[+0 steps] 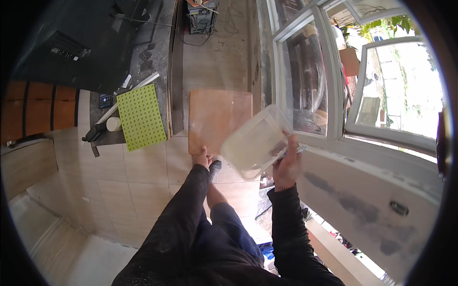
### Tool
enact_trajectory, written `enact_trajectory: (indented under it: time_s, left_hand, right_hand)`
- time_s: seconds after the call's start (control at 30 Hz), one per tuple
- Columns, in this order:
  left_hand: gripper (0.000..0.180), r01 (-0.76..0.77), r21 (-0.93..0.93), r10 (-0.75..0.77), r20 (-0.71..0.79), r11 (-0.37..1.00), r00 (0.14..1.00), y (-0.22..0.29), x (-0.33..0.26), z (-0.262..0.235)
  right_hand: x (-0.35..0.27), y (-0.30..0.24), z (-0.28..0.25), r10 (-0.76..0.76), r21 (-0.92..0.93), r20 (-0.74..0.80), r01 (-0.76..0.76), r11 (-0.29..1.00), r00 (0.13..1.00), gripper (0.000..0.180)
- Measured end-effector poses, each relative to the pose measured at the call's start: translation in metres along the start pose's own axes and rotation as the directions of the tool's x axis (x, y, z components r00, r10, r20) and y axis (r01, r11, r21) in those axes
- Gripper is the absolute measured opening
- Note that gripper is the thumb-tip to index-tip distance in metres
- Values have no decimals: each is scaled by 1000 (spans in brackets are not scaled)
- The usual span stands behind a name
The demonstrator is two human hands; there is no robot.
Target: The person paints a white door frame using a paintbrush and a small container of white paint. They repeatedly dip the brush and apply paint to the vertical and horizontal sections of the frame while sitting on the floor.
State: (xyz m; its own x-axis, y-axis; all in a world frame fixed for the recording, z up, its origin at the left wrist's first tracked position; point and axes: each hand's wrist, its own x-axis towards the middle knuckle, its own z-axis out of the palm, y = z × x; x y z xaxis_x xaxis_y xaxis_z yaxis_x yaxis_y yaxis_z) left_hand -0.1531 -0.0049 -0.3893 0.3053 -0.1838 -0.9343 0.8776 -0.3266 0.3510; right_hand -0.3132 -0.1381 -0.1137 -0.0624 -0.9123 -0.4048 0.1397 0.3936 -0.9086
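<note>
My left hand is closed on the near edge of a square brown wooden board, its thumb lying on top. To the right, my right hand grips the side of a translucent rectangular plastic container with rounded corners. The container is tilted and overlaps the board's right edge in the picture; whether the two touch I cannot tell. Part of my right fingers shows through the clear plastic.
A green perforated mat lies over a dark counter on the left, near a black handled tool and a phone. White-framed windows line the right. A cabled machine stands on the tiled floor ahead.
</note>
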Motion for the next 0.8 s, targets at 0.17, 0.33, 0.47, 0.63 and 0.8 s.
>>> enact_trajectory:
  time_s: [0.17,0.33,0.47,0.63,0.8]
  left_hand:
    - [32,-10,53,4,108,999,994,-31,-16,-89]
    - [38,-56,63,52,55,996,997,-45,5,-169]
    - [53,-94,174,98,-16,980,995,-44,0,-192]
    - [62,-243,299,288,-116,923,951,-48,26,-279]
    - [62,-131,86,137,-79,988,987,-4,-8,-289]
  right_hand:
    - [-51,12,-27,-7,-67,29,9,998,1000,40]
    - [-86,1,-30,-16,-118,63,23,993,998,38]
    - [-107,-27,-26,-12,-216,114,36,976,993,38]
    - [-124,-35,18,75,-281,283,8,960,956,37]
    - [-119,-12,43,162,-451,348,13,892,923,39]
